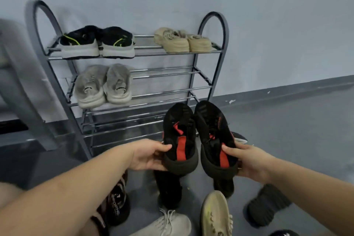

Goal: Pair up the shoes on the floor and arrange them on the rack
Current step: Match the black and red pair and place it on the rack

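Left hand: the left hand (148,156) grips the heel of the left black-and-red sneaker (180,138), thumb on top, fingers curled under the sole.
Right hand: the right hand (247,161) grips the heel of the right black-and-red sneaker (214,136) in the same way, thumb on the collar.
Held pair: both sneakers are in the air, side by side and nearly touching, toes pointing away towards the shoe rack (212,86), in front of its lower tiers.
Top tier: a black pair with green stripes (97,43) sits at the left, a beige pair (182,42) at the right, well apart.
Second tier: a grey pair (103,84) sits at the left, heels outward.
Floor: a black shoe (168,188) lies under the held pair; near it lie a white laced sneaker (168,222), a yellowish sneaker (215,214), a dark ribbed shoe (266,203) and a dark printed shoe (116,203).
Rack position: it stands against the pale wall (268,25).
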`<state>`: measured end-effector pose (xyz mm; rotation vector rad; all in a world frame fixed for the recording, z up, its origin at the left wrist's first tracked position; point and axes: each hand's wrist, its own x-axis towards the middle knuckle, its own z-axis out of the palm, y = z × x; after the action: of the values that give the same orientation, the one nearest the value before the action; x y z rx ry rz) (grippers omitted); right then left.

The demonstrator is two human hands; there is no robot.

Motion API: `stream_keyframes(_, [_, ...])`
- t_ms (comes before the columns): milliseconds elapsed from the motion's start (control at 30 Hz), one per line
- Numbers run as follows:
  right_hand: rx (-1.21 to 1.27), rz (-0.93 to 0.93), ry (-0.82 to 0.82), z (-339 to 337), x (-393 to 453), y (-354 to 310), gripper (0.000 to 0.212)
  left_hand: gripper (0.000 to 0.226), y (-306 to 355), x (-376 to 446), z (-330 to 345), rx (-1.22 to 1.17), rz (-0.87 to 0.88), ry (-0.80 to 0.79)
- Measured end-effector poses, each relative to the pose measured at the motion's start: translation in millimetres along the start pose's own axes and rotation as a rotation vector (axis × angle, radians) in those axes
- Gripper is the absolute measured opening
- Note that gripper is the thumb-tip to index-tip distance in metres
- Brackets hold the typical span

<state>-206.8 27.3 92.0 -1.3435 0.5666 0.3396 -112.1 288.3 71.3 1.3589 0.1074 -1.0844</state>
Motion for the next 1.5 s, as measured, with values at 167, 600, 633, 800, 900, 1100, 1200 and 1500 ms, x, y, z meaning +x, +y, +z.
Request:
stream_keyframes(167, [0.076,-0.105,0.055,17,1,-40,0.023,0.017,59,-19,12,0.13,0.074,0.058])
stream_keyframes(600, [0.187,-0.231,0.13,33,55,-99,0.022,0.019,104,12,8,-0.009,0.271,0.233])
stream_keyframes(633, [0.195,-0.227,0.127,35,62,-104,0.019,0.019,109,16,6,-0.009,0.291,0.253])
stream_keyframes(800, [0.249,-0.269,0.145,40,96,-127,0.012,0.018,131,38,-8,-0.048,0.402,0.317])
stream_keyframes(900, [0.234,-0.316,0.188,44,119,-136,0.025,0.018,141,54,-16,-0.022,0.421,0.353])
stream_keyframes(1100, [0.238,-0.335,0.218,47,157,-142,0.016,0.025,153,89,-41,0.258,0.423,0.477])
stream_keyframes(1200, [0.206,-0.347,0.246,44,174,-146,0.021,0.039,160,103,-49,0.436,0.453,0.589])
stream_keyframes(1500, [0.063,-0.43,0.321,37,222,-147,0.028,0.04,169,137,-58,0.441,0.474,0.643])
